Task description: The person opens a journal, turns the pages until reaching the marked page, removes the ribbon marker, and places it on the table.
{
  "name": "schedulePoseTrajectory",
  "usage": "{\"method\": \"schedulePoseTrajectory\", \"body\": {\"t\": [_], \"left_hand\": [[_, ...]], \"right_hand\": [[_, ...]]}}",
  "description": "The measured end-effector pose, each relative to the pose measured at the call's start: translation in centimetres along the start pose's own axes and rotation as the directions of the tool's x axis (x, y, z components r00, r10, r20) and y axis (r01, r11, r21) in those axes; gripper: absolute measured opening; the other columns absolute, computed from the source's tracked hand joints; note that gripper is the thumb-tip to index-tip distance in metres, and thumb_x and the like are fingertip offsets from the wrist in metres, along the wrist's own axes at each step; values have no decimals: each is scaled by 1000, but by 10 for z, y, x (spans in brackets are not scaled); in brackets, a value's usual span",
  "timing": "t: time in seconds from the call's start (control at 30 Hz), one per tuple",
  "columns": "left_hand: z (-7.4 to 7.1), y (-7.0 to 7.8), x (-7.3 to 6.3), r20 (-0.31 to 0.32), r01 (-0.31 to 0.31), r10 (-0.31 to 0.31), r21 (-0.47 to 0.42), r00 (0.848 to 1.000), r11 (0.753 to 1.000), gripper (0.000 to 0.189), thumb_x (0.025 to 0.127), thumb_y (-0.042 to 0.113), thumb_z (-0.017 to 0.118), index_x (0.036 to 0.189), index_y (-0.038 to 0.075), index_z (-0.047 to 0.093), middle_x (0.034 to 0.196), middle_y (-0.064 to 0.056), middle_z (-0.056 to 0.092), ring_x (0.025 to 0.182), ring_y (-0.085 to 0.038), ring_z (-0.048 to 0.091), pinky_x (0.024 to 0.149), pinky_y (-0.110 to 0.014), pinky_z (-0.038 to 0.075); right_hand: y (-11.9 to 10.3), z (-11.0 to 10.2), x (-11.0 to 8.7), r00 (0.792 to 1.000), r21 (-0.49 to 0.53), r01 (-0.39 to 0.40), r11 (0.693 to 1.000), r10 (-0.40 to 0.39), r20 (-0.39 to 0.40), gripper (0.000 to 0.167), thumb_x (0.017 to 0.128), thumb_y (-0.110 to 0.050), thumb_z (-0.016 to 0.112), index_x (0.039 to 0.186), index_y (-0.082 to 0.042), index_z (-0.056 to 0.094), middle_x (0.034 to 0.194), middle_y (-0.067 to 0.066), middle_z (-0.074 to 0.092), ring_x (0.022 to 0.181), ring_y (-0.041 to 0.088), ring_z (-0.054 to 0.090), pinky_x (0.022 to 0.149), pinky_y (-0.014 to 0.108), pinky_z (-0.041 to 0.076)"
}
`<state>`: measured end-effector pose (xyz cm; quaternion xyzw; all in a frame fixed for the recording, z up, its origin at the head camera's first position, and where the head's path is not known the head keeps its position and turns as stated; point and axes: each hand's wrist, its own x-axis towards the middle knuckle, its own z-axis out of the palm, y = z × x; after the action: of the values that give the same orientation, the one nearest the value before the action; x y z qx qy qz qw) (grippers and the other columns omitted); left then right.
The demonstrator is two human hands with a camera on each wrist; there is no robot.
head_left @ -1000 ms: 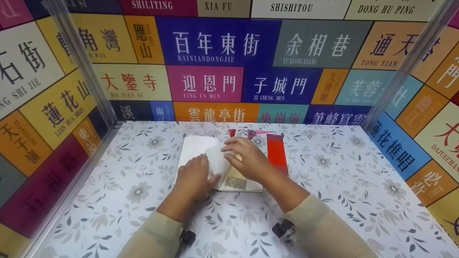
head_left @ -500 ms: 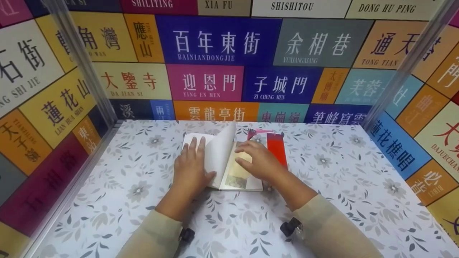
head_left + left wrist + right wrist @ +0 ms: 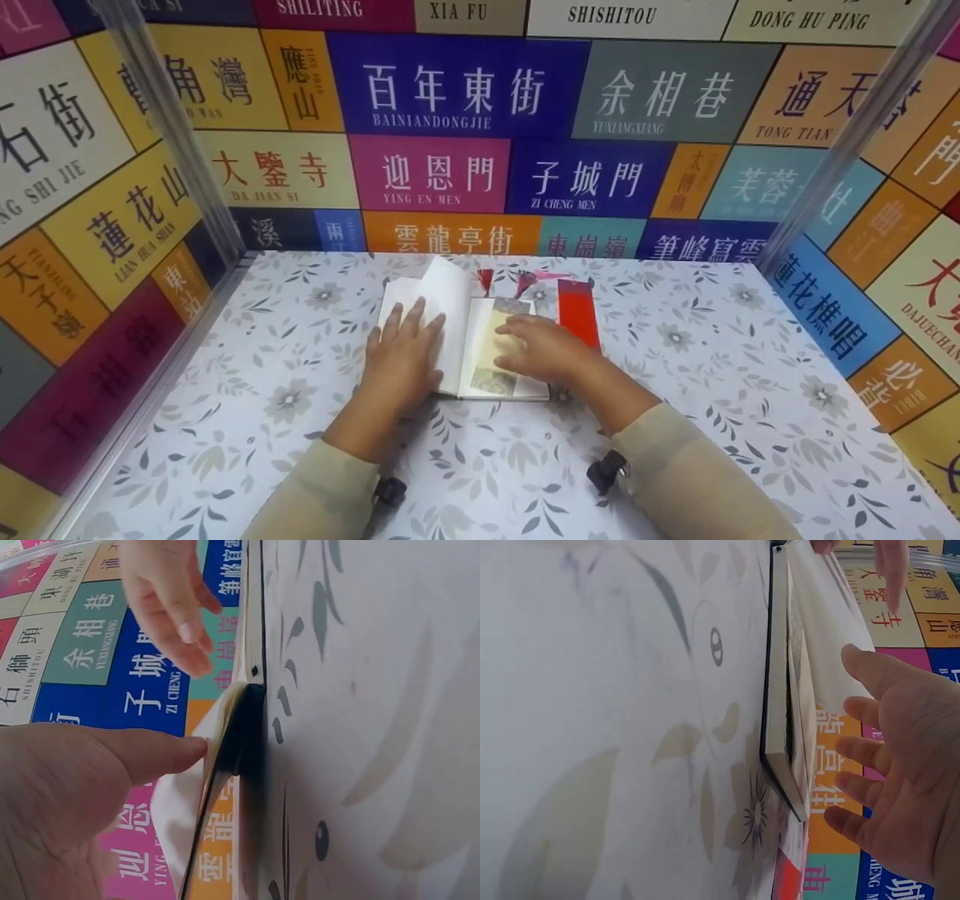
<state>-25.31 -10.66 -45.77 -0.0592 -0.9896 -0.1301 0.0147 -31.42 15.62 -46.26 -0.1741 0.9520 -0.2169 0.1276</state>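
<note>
since half a second ago, the leaf (image 3: 444, 289) has swung leftward from above the spine of the book (image 3: 533, 388) and now leans over its left side; the red tassel (image 3: 486, 281), hidden then, shows again. the book lies open on the worktop (image 3: 480, 465), midway between left and right edges and nearer the back edge.

as i judge it, opening the book at the strip (image 3: 493, 382) is mostly done: the strip lies bare on the right page. what seems left is getting the leaf down, as it stands raised and curved, its top sticking out past the book. the left half also tilts up off the worktop in the left wrist view.

the left hand (image 3: 405, 352) has its fingers spread over the left side, gripping nothing. the right hand (image 3: 544, 349) is loosely bent and holds nothing; it hovers over the strip and hides its middle, so it would probably have to shift before the strip can be seen whole.

just right of the book lies the red bookmark (image 3: 577, 311), partly behind the right hand. toward the back edge are the dark tassel (image 3: 526, 280) and a pink strand (image 3: 553, 275).
</note>
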Motion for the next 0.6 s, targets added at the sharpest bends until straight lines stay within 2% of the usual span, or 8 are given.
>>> {"method": "schedulePoseTrajectory", "body": {"t": [0.17,0.27,0.33,0.43,0.6], "left_hand": [[0,1,-1,96,-13,14,-12,995,1000,65,104,29,66,165,33,43,181,0,22,169,-35,14,134,-68,19],[1,1,-1,139,-15,15,-1,990,1000,53,110,29,52,163,33,47,180,-2,27,168,-36,19,134,-66,21],[1,1,-1,154,-17,17,0,988,1000,52,110,28,49,162,31,48,179,-4,29,168,-37,21,134,-66,22],[4,0,0,168,-11,11,-1,986,1000,53,108,30,53,161,29,49,178,-6,31,167,-37,23,134,-65,23],[5,0,0,187,17,-16,-5,982,1000,60,105,43,62,162,27,49,178,-6,32,167,-35,23,134,-64,22]], "right_hand": [[1,4,2,994,-103,110,989,-107,34,71,93,-55,77,157,-36,54,173,-1,42,162,28,36,133,57,32],[1,5,3,991,-143,131,981,-124,60,73,93,-57,77,159,-37,52,174,0,41,164,28,33,134,58,29],[1,6,3,989,-166,135,977,-124,75,73,93,-59,75,159,-39,51,174,-1,39,165,29,31,135,58,27],[1,8,3,989,-179,131,975,-116,91,71,94,-61,73,158,-40,52,175,-2,38,166,29,29,136,57,26],[3,9,2,990,-177,121,977,-104,99,68,94,-62,73,156,-41,55,176,-5,37,166,29,29,135,58,26]]}}
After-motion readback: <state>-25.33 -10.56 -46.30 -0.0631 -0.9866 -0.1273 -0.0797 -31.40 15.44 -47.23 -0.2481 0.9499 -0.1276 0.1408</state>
